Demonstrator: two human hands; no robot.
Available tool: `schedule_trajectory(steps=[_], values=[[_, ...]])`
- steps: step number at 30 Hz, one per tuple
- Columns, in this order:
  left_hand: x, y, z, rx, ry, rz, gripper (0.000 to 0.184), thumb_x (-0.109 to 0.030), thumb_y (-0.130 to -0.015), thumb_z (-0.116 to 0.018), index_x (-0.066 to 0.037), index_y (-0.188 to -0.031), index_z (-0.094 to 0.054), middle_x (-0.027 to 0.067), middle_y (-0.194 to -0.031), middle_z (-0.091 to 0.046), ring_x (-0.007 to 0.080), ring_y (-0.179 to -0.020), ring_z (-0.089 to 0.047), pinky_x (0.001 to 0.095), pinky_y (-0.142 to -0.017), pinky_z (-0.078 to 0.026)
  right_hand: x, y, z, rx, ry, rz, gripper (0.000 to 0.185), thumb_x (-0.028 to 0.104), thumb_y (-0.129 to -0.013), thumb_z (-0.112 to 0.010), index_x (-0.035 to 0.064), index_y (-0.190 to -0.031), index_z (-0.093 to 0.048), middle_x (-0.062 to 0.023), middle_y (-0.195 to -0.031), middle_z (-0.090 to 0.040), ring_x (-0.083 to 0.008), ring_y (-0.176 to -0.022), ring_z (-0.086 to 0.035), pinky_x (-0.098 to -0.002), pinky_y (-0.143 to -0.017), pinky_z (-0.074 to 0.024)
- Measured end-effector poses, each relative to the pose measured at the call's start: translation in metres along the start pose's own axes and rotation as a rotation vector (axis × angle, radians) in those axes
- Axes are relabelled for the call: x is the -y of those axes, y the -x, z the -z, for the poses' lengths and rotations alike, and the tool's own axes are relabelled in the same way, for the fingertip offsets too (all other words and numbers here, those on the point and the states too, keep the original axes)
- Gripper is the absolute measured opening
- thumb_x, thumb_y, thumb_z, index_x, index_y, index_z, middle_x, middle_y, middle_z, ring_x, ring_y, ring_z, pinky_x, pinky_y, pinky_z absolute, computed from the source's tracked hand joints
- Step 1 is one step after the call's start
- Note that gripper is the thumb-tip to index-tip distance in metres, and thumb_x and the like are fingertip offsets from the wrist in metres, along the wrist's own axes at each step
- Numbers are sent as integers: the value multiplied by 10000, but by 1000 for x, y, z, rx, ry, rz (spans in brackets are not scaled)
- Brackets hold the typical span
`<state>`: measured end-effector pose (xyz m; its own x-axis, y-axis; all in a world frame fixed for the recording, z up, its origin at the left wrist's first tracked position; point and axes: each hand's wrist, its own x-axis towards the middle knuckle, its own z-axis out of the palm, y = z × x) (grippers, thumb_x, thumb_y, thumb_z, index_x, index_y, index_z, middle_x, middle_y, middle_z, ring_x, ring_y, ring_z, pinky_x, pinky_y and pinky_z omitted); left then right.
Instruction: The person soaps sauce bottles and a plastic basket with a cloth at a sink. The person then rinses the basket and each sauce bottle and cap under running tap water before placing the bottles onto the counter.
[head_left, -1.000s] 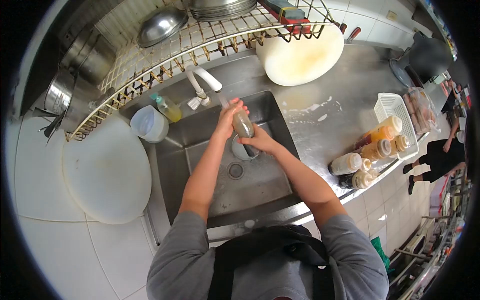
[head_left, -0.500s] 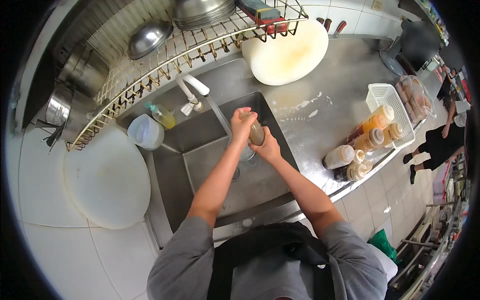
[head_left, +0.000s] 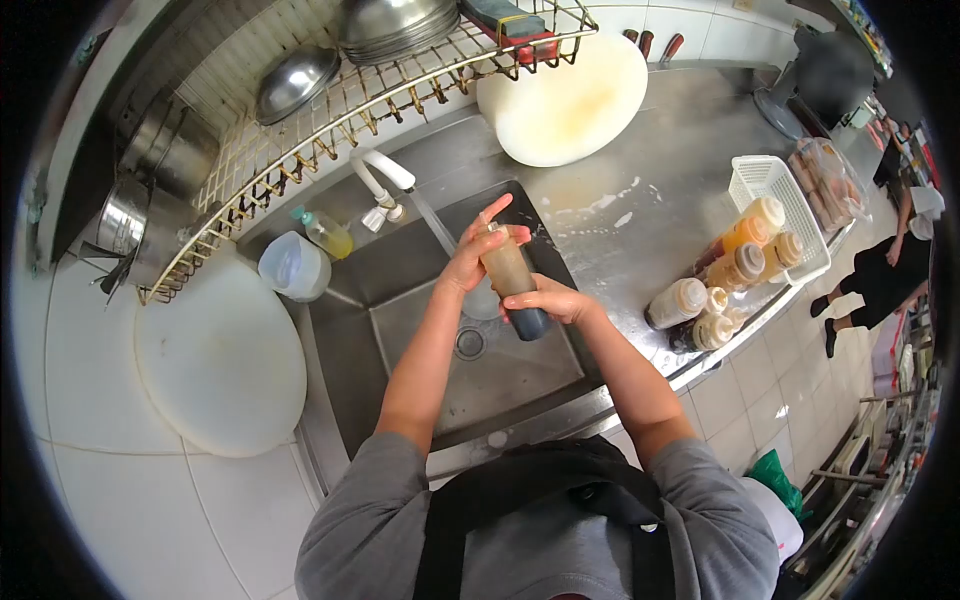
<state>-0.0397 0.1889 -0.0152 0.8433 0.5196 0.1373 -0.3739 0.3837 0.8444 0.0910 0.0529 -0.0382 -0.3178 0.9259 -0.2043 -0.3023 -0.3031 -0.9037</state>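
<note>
Holding a translucent tan bottle (head_left: 508, 264), dark at one end, above the rectangular steel sink (head_left: 530, 385), both hands are grasping it in the head view: left hand (head_left: 474, 258) around the lighter end, right hand (head_left: 548, 299) near the dark end. Steel counter (head_left: 615, 270) is stretching between the sink's edge and filled squeeze bottles (head_left: 736, 268).

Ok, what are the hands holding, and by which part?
A bottle: the left hand is at its pale end, the right hand near its dark end.
</note>
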Motion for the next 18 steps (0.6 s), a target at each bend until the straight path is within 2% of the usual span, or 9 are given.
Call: schedule_trajectory(steps=[2,3,5,6,8,11,15,17,18], values=[[0,-1,-2,-103,-117,41,670,-238,-842,-716,-72,-1415,-410,77,-901,-664,211,-948,-648,331,-866,-502,-5,-2,-5,-106,78,15,529,305,-788,-770,40,-1157,-500,-55,-902,-626,-146,-844,-613,-303,-789,-490],[4,-2,-4,-102,-117,44,670,-238,-842,-716,-72,-1415,-410,77,-901,-664,211,-948,-648,331,-866,-502,-15,-8,-5,-107,75,15,529,305,-788,-770,40,-1157,-500,-55,-902,-626,-146,-844,-613,-303,-789,-490],[13,-5,-6,-419,-417,38,632,-263,-825,-753,-29,-1337,-465,46,-945,-621,187,-966,-619,325,-868,-489,-40,-23,-5,-596,546,372,640,303,-725,-827,35,-1196,-486,-89,-946,-639,-225,-890,-636,-341,-787,-497],[21,-6,-7,-420,-418,38,632,-263,-825,-753,-29,-1337,-465,46,-945,-621,187,-966,-619,325,-868,-489,-41,-25,-10,-595,546,373,640,303,-725,-827,35,-1196,-486,-89,-946,-639,-225,-890,-636,-341,-787,-497],[35,-9,-10,-816,-444,-36,586,-241,-815,-772,-11,-1264,-475,75,-1057,-594,182,-1036,-578,309,-878,-463,-40,-27,-20,-894,957,174,673,293,-700,-838,29,-1205,-479,-132,-1054,-632,-330,-990,-625,-426,-831,-493],[30,-10,-22,-919,-473,-176,572,-293,-847,-735,0,-1248,-452,113,-1160,-547,190,-1113,-530,313,-938,-418,-46,-27,-23,-1070,1169,56,830,323,-609,-878,50,-1267,-452,-167,-1166,-582,-355,-1092,-564,-466,-863,-452],[18,-16,-8,-932,-441,-258,563,-370,-893,-656,3,-1250,-432,109,-1221,-530,212,-1139,-516,337,-990,-383,-65,-14,-9,-1066,965,189,786,299,-651,-860,35,-1265,-446,-180,-1190,-557,-345,-1119,-544,-483,-893,-428],[18,-20,41,-895,142,-125,507,-398,-921,-571,-20,-1239,-458,92,-1202,-565,240,-1122,-533,352,-1018,-369,-70,-5,-6,-1044,896,331,681,238,-720,-822,22,-1236,-434,-206,-1140,-591,-372,-1047,-602,-436,-862,-486],[28,-23,86,-875,407,-58,402,-372,-924,-532,-58,-1173,-511,81,-1146,-601,247,-1102,-552,362,-981,-413,-73,-2,-5,-1043,898,331,681,238,-720,-822,22,-1236,-434,-206,-1140,-591,-372,-1047,-602,-436,-862,-486]])
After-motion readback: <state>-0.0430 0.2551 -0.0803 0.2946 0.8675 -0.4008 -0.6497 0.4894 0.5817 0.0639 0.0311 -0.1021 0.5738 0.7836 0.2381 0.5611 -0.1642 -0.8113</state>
